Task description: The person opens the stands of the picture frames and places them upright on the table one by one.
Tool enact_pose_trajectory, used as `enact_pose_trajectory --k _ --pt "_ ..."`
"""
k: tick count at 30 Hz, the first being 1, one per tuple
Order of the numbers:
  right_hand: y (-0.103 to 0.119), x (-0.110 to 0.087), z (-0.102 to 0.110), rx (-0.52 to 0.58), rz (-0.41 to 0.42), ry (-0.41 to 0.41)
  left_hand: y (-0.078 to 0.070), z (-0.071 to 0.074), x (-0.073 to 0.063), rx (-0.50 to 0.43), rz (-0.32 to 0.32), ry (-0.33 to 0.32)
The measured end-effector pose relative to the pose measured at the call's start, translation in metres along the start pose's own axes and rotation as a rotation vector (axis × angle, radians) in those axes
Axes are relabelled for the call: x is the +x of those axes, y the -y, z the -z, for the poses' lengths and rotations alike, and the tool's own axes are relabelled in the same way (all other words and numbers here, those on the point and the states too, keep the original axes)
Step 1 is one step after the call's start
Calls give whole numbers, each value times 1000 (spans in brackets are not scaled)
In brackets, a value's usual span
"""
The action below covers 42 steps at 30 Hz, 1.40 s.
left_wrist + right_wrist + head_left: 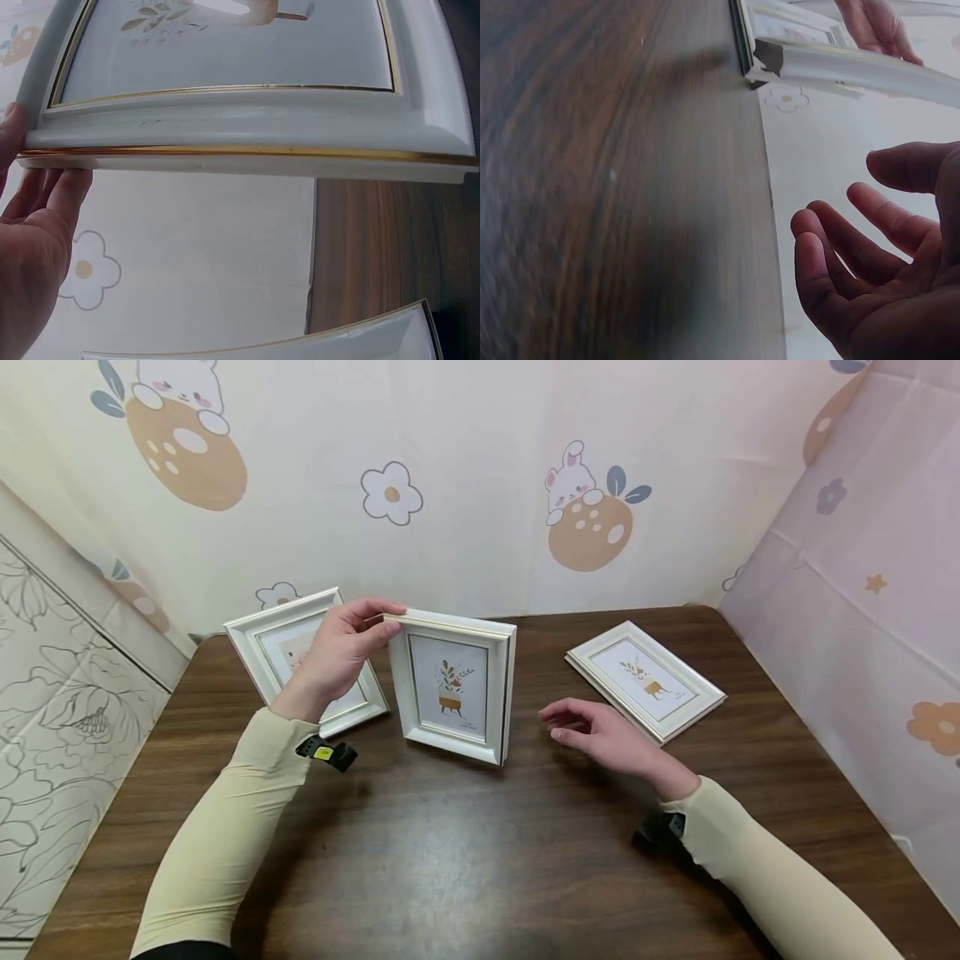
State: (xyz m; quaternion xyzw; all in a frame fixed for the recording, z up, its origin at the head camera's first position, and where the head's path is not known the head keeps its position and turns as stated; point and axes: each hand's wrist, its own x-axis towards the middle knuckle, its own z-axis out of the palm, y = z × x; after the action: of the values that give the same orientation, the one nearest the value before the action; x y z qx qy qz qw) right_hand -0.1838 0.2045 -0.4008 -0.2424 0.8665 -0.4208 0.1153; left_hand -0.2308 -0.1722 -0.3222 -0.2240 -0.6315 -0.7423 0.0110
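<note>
A white picture frame (450, 685) with gold trim and a potted-plant print stands upright near the middle of the table. My left hand (337, 647) pinches its upper left corner, thumb on the front and fingers behind, as the left wrist view also shows along the frame's side (247, 124). To the right of it, my right hand (600, 735) hovers over the table, its fingers loosely bent and holding nothing. In the right wrist view the fingers (855, 255) are spread apart from the thumb.
Behind my left hand a second white picture frame (348, 714) stands leaning. A third picture frame (645, 681) lies face up at the right, beyond my right hand. The dark wooden table (420, 852) ends at a patterned cloth (480, 485) at the back.
</note>
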Motion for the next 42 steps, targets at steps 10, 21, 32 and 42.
enact_pose_trajectory --k 10,21,32,42 --pt "11 -4 -11 1 22 41 8 4 -2 -42 -24 38" --pt "12 -4 -17 22 83 75 13 2 -1 -134 -35 113" --pt "19 -1 -22 31 127 92 19 1 -1 -268 -88 231" --pt "26 3 -24 15 145 104 24 3 2 -316 -104 256"
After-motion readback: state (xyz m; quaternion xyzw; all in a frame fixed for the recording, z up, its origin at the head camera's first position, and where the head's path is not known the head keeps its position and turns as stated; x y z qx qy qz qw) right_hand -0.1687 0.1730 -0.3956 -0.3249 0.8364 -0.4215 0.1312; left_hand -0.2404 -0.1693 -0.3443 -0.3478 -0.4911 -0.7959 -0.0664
